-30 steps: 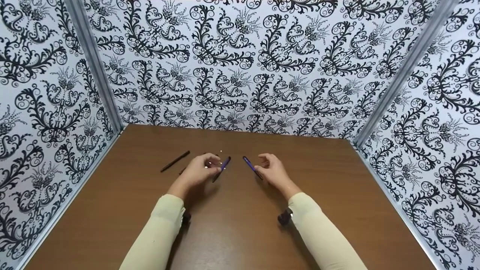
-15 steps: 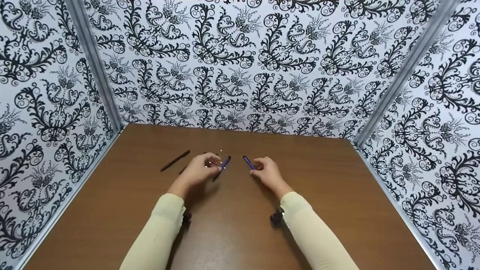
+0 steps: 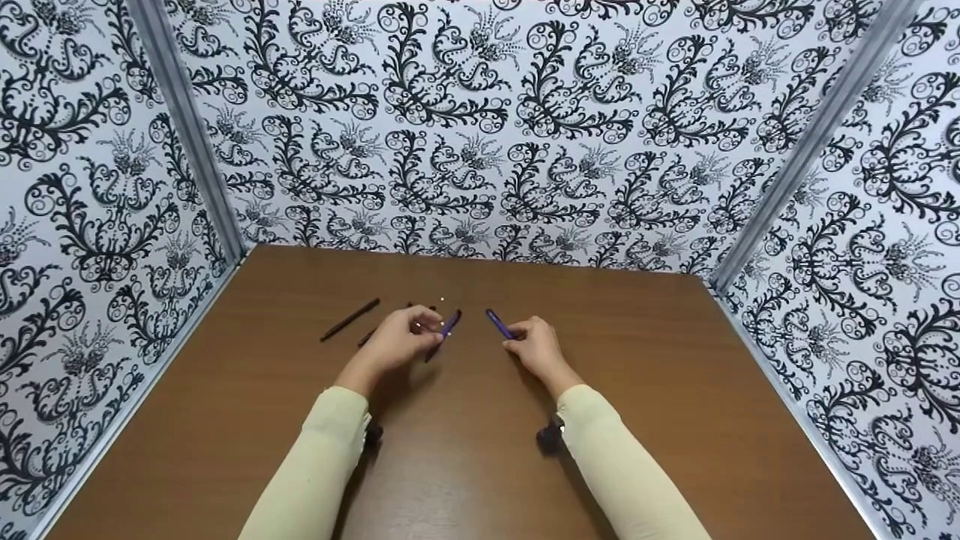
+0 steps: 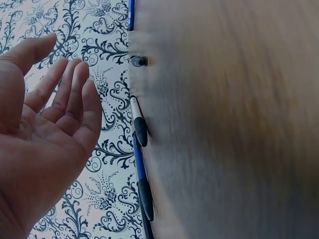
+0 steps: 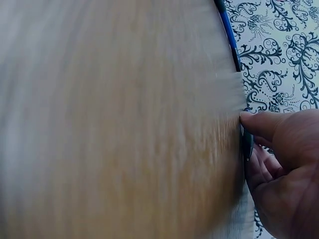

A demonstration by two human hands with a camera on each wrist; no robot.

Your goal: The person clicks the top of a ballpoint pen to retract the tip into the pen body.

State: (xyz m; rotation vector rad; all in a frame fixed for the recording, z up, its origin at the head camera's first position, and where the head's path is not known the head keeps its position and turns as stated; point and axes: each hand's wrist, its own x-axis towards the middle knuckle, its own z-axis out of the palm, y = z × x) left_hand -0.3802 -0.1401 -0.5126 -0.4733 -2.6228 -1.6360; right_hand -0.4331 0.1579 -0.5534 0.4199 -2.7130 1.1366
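My left hand hovers over the table with its fingers loosely bent and nothing in them. In the head view a blue pen with dark ends appears beside the left thumb; the left wrist view shows the hand apart from the pens. My right hand pinches the near end of a second blue pen between thumb and fingers. That pen slants away to the left. In the right wrist view its dark grip lies between thumb and fingers.
On the brown table, a black pen lies left of the left hand. More pens are partly hidden behind that hand, including a white pen with a black grip and a blue pen. Patterned walls enclose the table.
My right hand has moved slightly left, and its fingers have closed on the near end of the blue pen. The left hand has hardly moved.
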